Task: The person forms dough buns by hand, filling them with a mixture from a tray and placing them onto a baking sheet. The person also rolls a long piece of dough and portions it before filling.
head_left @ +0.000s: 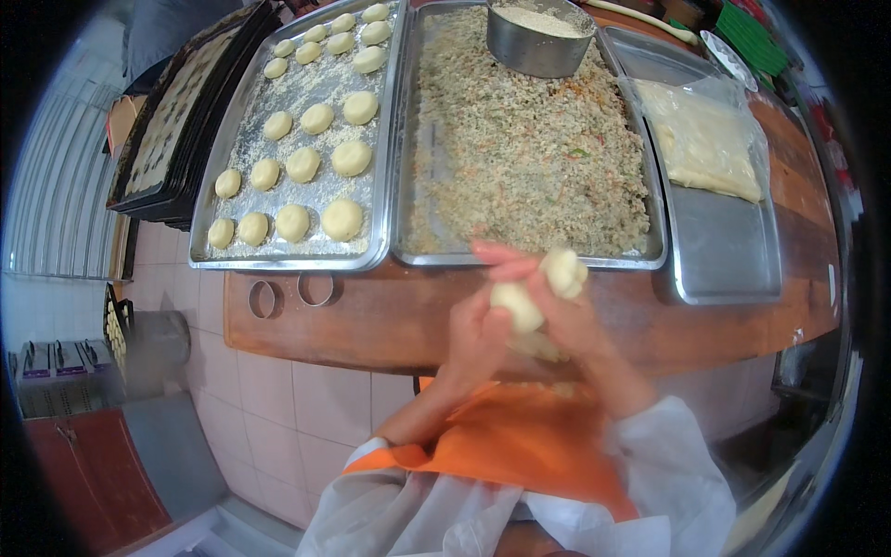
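Over the table's near edge, my two hands work close together on pale dough, slightly blurred by motion. My left hand (475,327) closes against a smooth piece of dough (516,307) between the palms. Wrapped around the dough from the other side is my right hand (577,323), with a knob of dough (563,273) bulging out above its thumb side. Some pale dough also shows below the hands, partly hidden. Just beyond them lies a metal tray (436,257) spread with a crumbly, grainy filling (548,158) flecked with red and green.
A round metal tin (538,51) of pale grains sits in the filling tray. To its left, a floured tray (306,255) holds several dough rounds (342,219). Two metal rings (264,299) lie in front. At right, bagged dough (701,139) rests on another tray (724,251). Dark trays (176,121) are stacked left.
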A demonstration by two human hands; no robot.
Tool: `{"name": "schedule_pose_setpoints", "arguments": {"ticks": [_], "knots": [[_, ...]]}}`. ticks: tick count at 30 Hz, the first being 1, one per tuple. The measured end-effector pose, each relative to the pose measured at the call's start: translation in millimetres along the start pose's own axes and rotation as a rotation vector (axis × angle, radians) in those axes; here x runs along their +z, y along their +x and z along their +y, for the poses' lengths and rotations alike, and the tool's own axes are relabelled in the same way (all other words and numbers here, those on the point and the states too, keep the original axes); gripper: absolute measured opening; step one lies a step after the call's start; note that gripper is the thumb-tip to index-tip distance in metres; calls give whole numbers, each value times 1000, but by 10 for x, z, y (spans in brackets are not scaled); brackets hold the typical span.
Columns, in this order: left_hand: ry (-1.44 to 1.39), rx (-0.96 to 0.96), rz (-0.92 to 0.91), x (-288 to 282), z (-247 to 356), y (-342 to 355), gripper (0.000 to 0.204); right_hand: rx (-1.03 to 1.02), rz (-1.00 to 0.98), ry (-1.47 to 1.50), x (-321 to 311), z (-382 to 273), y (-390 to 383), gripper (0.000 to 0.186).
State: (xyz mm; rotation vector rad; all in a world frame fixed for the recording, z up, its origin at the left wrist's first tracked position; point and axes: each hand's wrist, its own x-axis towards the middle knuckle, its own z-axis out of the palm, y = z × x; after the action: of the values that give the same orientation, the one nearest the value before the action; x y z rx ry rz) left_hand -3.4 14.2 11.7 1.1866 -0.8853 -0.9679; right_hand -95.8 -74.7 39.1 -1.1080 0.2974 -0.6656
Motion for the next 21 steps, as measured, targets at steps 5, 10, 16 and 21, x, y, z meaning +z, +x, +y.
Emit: {"name": "schedule_pose_setpoints", "arguments": {"ticks": [5, 10, 16, 21], "knots": [[119, -89, 99, 55, 91, 26, 41, -13, 17, -205, -42, -50, 63, 41], [-406, -265, 122, 0, 218, 176, 48, 122, 101, -361, -197, -254, 41, 33], [-492, -142, 121, -15, 283, 113, 49, 368, 97, -82, -141, -490, 25, 29], [-165, -408, 13, -209, 282, 97, 38, 85, -29, -418, -221, -391, 14, 24]]}}
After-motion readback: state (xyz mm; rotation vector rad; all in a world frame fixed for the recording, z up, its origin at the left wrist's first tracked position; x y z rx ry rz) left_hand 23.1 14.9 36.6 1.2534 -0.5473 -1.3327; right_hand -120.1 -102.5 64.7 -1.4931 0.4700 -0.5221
